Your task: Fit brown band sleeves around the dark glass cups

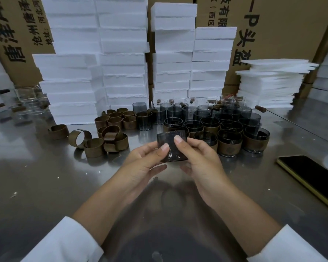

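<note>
A dark glass cup [170, 140] is held above the steel table, gripped from both sides. My left hand [146, 161] curls around its left side with the thumb on the front. My right hand [197, 157] grips its right side, thumb pressed on the front near the rim. I cannot tell whether a band is on this cup. Loose brown band sleeves [104, 138] lie in a pile to the left. Dark cups wearing brown bands [229, 146] stand to the right, with bare dark cups [174, 114] behind them.
Stacks of white foam boxes [121, 59] rise behind the cups, with cardboard cartons [284, 25] at the back. Flat foam sheets [271, 86] are piled at the right. A phone [314, 176] lies near the right edge. Clear glasses [27, 103] stand at the far left.
</note>
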{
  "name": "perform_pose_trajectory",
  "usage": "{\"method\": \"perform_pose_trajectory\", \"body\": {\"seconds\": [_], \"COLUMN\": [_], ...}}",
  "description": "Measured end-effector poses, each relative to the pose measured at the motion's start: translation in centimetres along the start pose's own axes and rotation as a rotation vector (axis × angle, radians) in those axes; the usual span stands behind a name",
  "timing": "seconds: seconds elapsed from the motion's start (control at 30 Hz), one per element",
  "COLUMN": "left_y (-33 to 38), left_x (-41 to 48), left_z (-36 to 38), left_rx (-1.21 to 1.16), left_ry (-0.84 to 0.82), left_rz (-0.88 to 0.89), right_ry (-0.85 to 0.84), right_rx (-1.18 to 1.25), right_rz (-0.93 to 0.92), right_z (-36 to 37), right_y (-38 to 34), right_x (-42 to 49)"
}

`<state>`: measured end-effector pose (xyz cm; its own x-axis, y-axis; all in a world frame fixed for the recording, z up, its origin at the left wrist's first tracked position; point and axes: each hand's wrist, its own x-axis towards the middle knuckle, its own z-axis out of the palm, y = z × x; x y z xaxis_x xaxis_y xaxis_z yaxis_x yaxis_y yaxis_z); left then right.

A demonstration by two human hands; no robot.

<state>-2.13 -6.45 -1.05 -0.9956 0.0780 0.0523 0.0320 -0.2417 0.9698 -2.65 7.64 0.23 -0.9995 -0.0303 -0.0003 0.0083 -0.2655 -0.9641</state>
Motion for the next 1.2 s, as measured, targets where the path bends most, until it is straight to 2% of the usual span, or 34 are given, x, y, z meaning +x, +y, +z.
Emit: {"method": "perform_pose_trajectory", "body": {"seconds": [0.2,0.33,0.47,0.57,0.67,0.73,0.83,0.93,1.03,1.1,1.2], "left_y": [0.6,0.7,0.8,0.7,0.3,0.3,0.5,0.5,0.5,0.7,0.9], "left_x": [0.0,-0.1,-0.3,-0.3,-0.3,-0.4,-0.1,0.1,0.2,0.2,0.3], "left_z": [-0.2,0.2,0.4,0.4,0.5,0.6,0.3,0.2,0.1,0.0,-0.8], "left_rx": [-0.077,-0.047,0.136,0.315,0.396,0.385,0.267,0.238,0.272,0.331,0.618], "left_ry": [-0.059,-0.09,-0.064,-0.062,-0.039,0.008,0.058,0.042,0.029,0.022,0.061], "left_rz": [-0.007,0.034,0.092,0.143,0.171,0.141,0.071,0.059,0.071,0.075,0.15], "right_ry": [-0.064,-0.041,-0.074,-0.075,-0.056,-0.054,-0.141,-0.189,-0.159,-0.137,-0.106], "right_rx": [0.14,0.106,0.008,0.044,0.04,-0.039,-0.154,-0.186,-0.185,-0.148,-0.098], "right_rz": [0.018,-0.006,0.013,0.08,0.105,0.083,0.013,-0.003,-0.011,-0.015,0.003], "right_z": [-0.7,-0.6,-0.4,-0.6,-0.6,-0.5,-0.3,-0.2,-0.1,-0.1,-0.1], "right_y": [-0.4,-0.3,0.1,0.0,-0.2,-0.1,0.1,0.1,0.0,0.0,0.0], "right_x": [0.3,0.5,0.6,0.5,0.4,0.4,0.1,-0.2,-0.3,-0.3,-0.3]}}
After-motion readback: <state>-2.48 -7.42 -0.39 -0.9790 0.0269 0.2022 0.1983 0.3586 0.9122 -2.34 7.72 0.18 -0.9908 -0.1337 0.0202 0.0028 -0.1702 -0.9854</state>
